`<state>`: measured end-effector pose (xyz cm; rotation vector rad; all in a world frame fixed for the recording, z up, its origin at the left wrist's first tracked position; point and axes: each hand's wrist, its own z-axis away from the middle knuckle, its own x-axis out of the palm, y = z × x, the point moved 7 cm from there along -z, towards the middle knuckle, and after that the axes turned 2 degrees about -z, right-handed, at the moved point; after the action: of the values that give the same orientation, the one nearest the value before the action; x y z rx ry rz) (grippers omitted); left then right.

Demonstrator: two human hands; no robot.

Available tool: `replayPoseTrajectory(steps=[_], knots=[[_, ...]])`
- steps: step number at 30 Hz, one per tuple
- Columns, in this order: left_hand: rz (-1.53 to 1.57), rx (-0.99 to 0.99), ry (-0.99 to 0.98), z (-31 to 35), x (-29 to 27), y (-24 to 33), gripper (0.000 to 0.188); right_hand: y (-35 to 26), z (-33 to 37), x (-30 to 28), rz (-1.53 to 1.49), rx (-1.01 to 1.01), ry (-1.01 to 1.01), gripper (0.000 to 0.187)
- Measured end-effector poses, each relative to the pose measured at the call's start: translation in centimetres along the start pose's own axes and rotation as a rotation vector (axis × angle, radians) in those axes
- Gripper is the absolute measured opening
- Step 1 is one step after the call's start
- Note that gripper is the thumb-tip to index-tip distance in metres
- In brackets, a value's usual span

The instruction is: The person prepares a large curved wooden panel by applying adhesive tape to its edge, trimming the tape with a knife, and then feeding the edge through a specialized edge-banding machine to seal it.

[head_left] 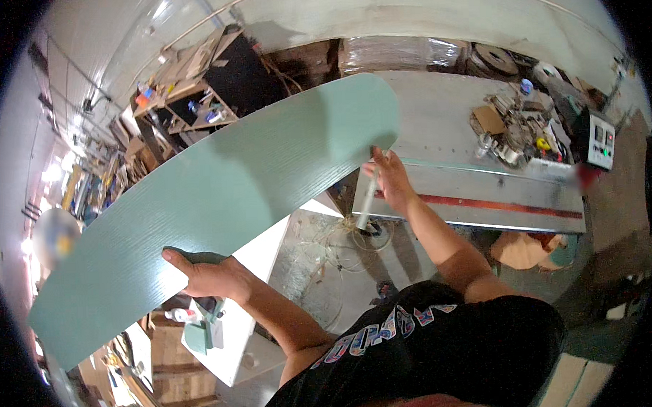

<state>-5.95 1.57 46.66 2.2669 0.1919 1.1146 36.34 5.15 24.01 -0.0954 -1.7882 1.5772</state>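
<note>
A long pale green board (pixel 210 179) with a fine lined grain is held up at a slant, running from lower left to upper right. My left hand (pixel 210 276) grips its near edge, thumb on the top face and fingers hidden beneath. At the board's right end, my right hand (pixel 391 178) has its fingers against the near edge. A pale slim tube (pixel 367 202) shows just below those fingers; whether the hand touches it cannot be made out. The board's right end overlaps the view of a large grey machine table (pixel 438 120).
A red strip (pixel 484 202) runs along the table's front. Scattered tools and scraps (pixel 514 129) lie at its right, near a control box (pixel 601 142). A white worktop (pixel 234 350) stands below my left hand. Cluttered shelving (pixel 186 101) is behind; a loose hose (pixel 327 239) lies on the floor.
</note>
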Motion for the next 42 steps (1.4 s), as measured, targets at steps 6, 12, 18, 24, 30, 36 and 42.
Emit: replayPoseTrajectory(steps=[6, 12, 18, 24, 30, 36, 42], knots=[[0.059, -0.179, -0.011, 2.2, 2.5, -0.2, 0.069, -5.3, 2.1, -5.4, -0.240, -0.120, 0.054, 0.034], [0.136, -0.406, 0.007, 5.4, 5.8, 2.7, 0.062, -17.4, 8.5, -14.3, 0.613, -0.894, 0.125, 0.017], [0.227, -0.522, -0.059, 4.2, 8.1, 1.6, 0.059, -27.5, 18.1, -19.2, 1.422, -1.157, -0.044, 0.019], [0.249, -0.658, -0.269, 1.8, 10.5, -3.2, 0.055, -35.6, 23.6, -25.6, 1.508, -1.349, 0.087, 0.019], [0.096, -0.814, -0.445, 4.6, 10.5, -3.3, 0.051, -44.9, 29.1, -39.3, 1.825, -1.276, 0.230, 0.023], [0.143, -0.810, -0.464, 3.6, 15.3, -9.6, 0.048, -46.9, 30.6, -40.4, 1.813, -1.156, 0.183, 0.019], [0.091, -0.834, -0.481, 0.6, 18.5, -10.0, 0.043, -50.2, 36.1, -36.9, 1.818, -1.097, 0.328, 0.025]])
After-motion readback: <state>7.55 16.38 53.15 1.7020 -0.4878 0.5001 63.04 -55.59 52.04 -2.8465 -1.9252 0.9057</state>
